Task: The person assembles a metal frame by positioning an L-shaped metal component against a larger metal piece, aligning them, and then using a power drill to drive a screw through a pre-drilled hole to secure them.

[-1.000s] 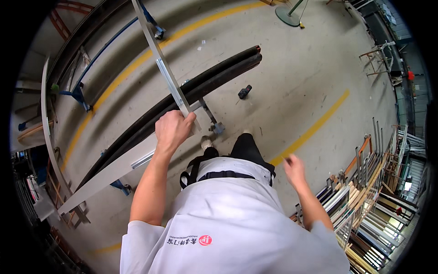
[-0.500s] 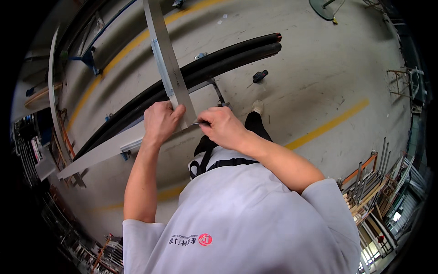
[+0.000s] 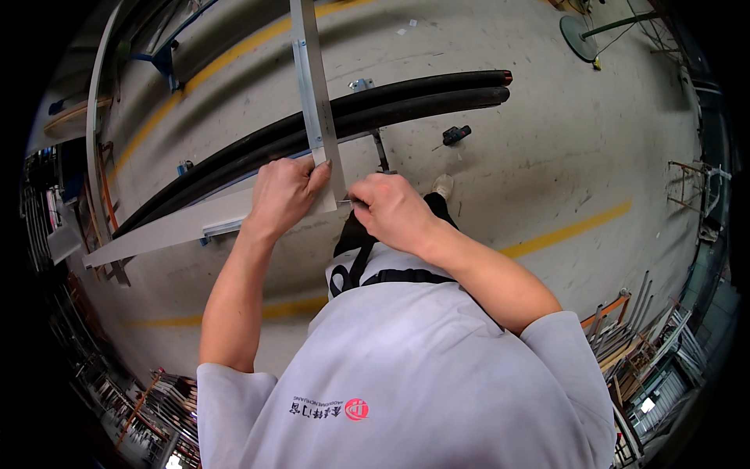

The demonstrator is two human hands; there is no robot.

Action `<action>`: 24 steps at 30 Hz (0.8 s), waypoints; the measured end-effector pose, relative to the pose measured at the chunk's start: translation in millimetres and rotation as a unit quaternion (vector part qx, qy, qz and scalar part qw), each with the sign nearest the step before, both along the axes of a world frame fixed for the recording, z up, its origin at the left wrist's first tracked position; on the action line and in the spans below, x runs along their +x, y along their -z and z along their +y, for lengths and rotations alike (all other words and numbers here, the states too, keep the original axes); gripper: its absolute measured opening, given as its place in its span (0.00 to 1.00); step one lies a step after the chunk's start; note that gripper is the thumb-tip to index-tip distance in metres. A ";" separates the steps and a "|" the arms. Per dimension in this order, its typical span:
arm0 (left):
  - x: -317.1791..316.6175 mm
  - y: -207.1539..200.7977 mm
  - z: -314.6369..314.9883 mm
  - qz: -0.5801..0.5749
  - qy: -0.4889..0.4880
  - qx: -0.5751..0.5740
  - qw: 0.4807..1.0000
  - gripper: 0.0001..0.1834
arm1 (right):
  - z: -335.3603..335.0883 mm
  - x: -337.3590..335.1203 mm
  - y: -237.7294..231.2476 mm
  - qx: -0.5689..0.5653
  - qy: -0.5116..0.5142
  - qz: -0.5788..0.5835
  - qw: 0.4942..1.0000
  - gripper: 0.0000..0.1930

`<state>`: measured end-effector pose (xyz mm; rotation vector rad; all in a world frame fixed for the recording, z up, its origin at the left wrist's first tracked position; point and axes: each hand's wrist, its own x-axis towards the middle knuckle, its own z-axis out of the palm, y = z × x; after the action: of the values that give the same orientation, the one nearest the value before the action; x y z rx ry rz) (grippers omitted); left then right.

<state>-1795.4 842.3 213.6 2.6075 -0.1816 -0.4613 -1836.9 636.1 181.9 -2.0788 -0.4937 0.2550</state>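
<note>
A light-grey metal frame (image 3: 180, 225) meets in a corner in front of me, with one bar running off to the left and the other (image 3: 327, 144) running away from me. My left hand (image 3: 280, 199) is closed around the frame near that corner, thumb on top. At the corner's right edge, my right hand (image 3: 394, 213) pinches a small thin tool with a metal tip (image 3: 344, 202); its handle is hidden in my fingers. The tip touches or nearly touches the corner. Silvery strips (image 3: 308, 94) lie along the bars.
Beneath the frame, black padded support bars (image 3: 422, 95) stretch left to right. A dark cordless power tool (image 3: 456, 135) lies on the floor to the right. Racks of long profiles (image 3: 625, 328) stand at the lower right; a round-based stand (image 3: 576, 39) is at the far right.
The view has shifted a little, so frame and supports appear further right. My left hand still grips the corner; the right hand still has the tool's tip at its edge, with the wrist slightly turned.
</note>
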 end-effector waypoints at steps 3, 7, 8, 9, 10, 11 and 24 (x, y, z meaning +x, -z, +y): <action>2.0 -1.5 3.6 0.019 0.024 0.009 0.999 0.20 | 1.8 0.7 2.3 0.050 0.002 0.014 0.999 0.04; 2.0 -4.4 2.2 0.014 0.023 -0.013 1.000 0.18 | 1.8 1.7 -1.1 0.053 0.000 0.002 0.999 0.05; 1.5 -4.1 2.6 0.010 0.024 -0.013 1.000 0.18 | 2.4 2.0 0.4 0.062 0.008 0.024 0.998 0.05; 1.1 -3.5 3.1 0.009 0.023 -0.014 1.000 0.18 | 3.0 1.9 1.6 0.071 0.018 0.042 0.996 0.06; 0.7 -2.9 3.7 0.014 0.025 -0.008 1.000 0.17 | 3.7 1.8 2.0 0.070 0.017 0.041 0.997 0.06; 0.4 -2.5 4.1 0.019 0.028 -0.001 0.999 0.16 | 4.6 1.7 2.2 0.078 0.013 0.041 0.996 0.06; 1.7 -0.7 3.8 0.018 0.019 -0.025 0.999 0.13 | 6.6 -1.1 3.9 0.191 0.035 0.344 0.918 0.07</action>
<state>-1793.7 846.2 214.3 2.5498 -0.2274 -0.5090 -1838.0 642.6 178.0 -1.4884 -0.0280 0.7511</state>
